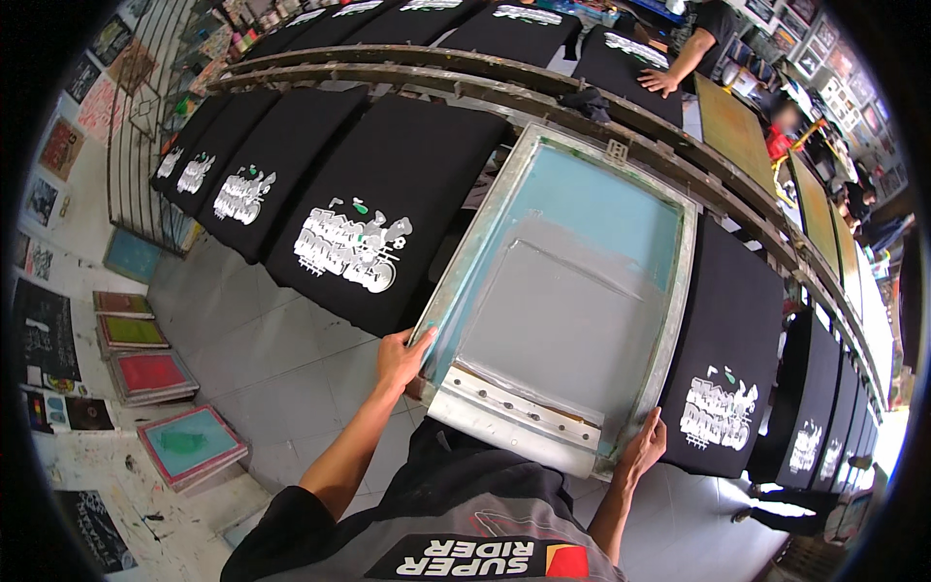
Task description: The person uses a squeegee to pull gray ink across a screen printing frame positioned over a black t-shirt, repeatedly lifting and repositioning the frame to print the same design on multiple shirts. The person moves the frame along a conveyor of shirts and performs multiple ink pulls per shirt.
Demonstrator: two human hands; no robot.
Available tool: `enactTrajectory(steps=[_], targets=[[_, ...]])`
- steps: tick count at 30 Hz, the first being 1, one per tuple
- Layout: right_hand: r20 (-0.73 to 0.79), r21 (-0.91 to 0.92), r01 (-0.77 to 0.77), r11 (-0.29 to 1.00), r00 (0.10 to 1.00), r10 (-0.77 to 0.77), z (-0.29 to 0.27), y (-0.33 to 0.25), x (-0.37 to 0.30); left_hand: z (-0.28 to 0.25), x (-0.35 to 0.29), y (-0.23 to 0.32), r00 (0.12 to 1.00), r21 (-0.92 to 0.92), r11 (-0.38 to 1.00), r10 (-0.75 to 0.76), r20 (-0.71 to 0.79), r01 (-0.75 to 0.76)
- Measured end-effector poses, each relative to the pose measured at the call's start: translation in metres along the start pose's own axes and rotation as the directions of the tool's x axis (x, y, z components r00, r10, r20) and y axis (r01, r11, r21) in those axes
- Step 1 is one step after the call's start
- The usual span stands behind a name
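A screen-printing frame (690, 228) with pale blue mesh is tilted in front of me over the row of black shirts. My left hand (400, 361) grips its near left edge, thumb on top. On the near right edge, my right hand (643, 446) is closed around the rim. Grey ink (553, 320) coats much of the mesh. A wide squeegee (514, 427) with a white bolted holder lies across the frame's near end. To the left is a black shirt (407, 145) with a white and green print; another printed black shirt (729, 301) lies to the right. The frame hides whatever is beneath it.
Metal rails (465, 92) run behind the shirts. Beyond them, another person's hand (661, 81) rests on a black shirt in the far row. Several coloured screens, including a teal one (192, 444), lean along the left wall. Tiled floor (291, 354) shows at left.
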State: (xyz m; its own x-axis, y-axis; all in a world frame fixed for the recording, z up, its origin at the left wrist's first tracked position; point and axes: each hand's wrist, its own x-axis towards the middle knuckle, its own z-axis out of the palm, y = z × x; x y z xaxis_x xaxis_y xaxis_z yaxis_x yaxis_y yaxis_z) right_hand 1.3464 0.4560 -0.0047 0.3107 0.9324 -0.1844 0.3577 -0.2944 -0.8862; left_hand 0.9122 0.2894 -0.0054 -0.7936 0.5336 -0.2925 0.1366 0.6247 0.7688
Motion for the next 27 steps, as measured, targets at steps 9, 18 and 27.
enactTrajectory(steps=[9, 18, 27], targets=[[0.009, 0.119, 0.210, 0.970, 0.977, -0.213, 0.015, 0.030, 0.006, 0.011, 0.006, -0.010, 0.996, -0.131, 0.988, 0.089, 0.026, -0.085], [0.685, -0.053, 0.835, 0.548, 0.429, -0.588, -0.005, -0.057, -0.060, 0.023, 0.011, -0.028, 0.996, -0.226, 0.971, 0.070, -0.051, -0.080], [0.870, -0.083, 0.996, 0.015, 0.080, -0.487, 0.010, -0.056, -0.103, 0.023, -0.021, -0.034, 0.921, -0.268, 0.946, 0.071, -0.384, -0.185]])
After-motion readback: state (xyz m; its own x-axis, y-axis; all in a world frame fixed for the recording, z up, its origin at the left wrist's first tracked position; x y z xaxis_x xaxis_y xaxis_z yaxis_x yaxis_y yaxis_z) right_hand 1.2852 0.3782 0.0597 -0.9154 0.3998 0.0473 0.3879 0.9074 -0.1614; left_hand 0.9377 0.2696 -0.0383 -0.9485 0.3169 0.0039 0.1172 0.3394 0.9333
